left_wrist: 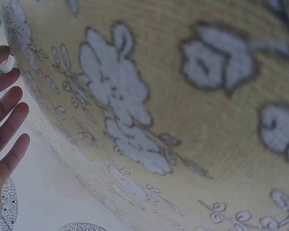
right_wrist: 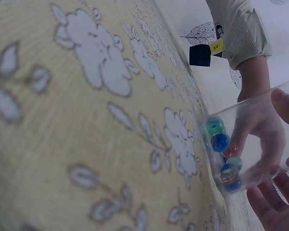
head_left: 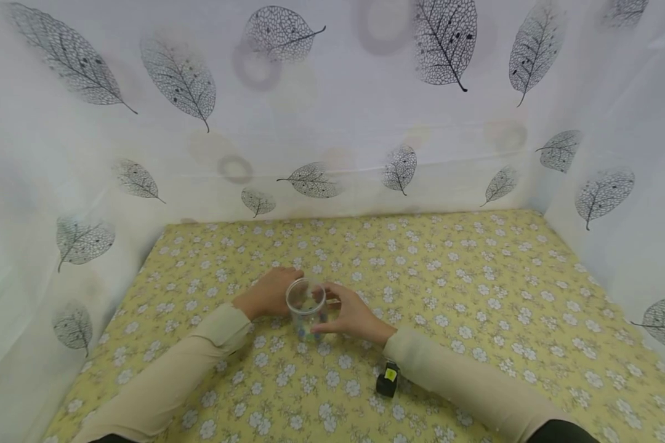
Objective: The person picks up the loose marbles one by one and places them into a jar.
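A clear plastic cup (head_left: 303, 320) stands upright on the flowered tablecloth. Several glass marbles (right_wrist: 219, 142), blue, green and reddish, lie at its bottom in the right wrist view. My right hand (head_left: 353, 315) grips the cup from the right, thumb on the near side and fingers on the far side. Beside the cup on the left is my left hand (head_left: 268, 294). Between its thumb and index finger it pinches a pale, clear marble (left_wrist: 6, 64), seen in the left wrist view; the other fingers are spread. In the head view the cup and hand hide that marble.
The yellow flowered tablecloth (head_left: 449, 277) covers the table. White curtains with leaf prints (head_left: 332, 111) hang along the back and both sides. A small black device with a yellow label (head_left: 388, 380) sits at the right wrist.
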A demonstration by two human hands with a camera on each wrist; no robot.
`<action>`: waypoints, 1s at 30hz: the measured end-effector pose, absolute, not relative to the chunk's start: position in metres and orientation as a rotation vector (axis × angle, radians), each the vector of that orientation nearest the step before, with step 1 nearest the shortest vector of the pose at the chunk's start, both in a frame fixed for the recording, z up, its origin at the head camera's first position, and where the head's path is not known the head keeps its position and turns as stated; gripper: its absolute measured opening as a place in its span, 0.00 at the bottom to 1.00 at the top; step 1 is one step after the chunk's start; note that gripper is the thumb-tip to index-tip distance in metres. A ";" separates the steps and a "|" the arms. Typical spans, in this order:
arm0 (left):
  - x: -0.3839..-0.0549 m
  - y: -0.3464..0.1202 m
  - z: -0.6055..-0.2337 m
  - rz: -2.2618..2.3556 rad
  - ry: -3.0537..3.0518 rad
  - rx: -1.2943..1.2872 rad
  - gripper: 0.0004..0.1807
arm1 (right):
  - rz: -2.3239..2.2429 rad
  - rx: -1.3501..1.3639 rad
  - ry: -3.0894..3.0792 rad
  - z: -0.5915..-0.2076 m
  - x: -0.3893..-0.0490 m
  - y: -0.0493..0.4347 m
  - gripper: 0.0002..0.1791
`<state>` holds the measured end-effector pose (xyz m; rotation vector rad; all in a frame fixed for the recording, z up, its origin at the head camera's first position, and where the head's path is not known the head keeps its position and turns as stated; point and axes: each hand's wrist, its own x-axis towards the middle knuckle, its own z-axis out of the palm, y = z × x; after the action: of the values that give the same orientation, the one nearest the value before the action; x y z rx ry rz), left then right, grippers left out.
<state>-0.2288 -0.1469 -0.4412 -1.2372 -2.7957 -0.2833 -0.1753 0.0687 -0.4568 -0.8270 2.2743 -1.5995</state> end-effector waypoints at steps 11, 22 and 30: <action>-0.232 -0.152 -0.451 -0.362 -2.771 -1.242 0.10 | -1.582 -0.839 2.304 -0.457 -0.175 0.068 0.37; -0.234 -0.153 -0.453 -0.440 -2.746 -1.285 0.09 | -1.584 -0.830 2.295 -0.457 -0.175 0.068 0.37; -0.236 -0.154 -0.449 -0.463 -2.849 -1.260 0.06 | -1.597 -0.817 2.294 -0.454 -0.173 0.067 0.36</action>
<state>-0.2357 -0.1539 -0.4492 -1.2596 -2.8488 -0.4627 -0.1730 0.0667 -0.4537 -0.8170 2.2941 -1.5972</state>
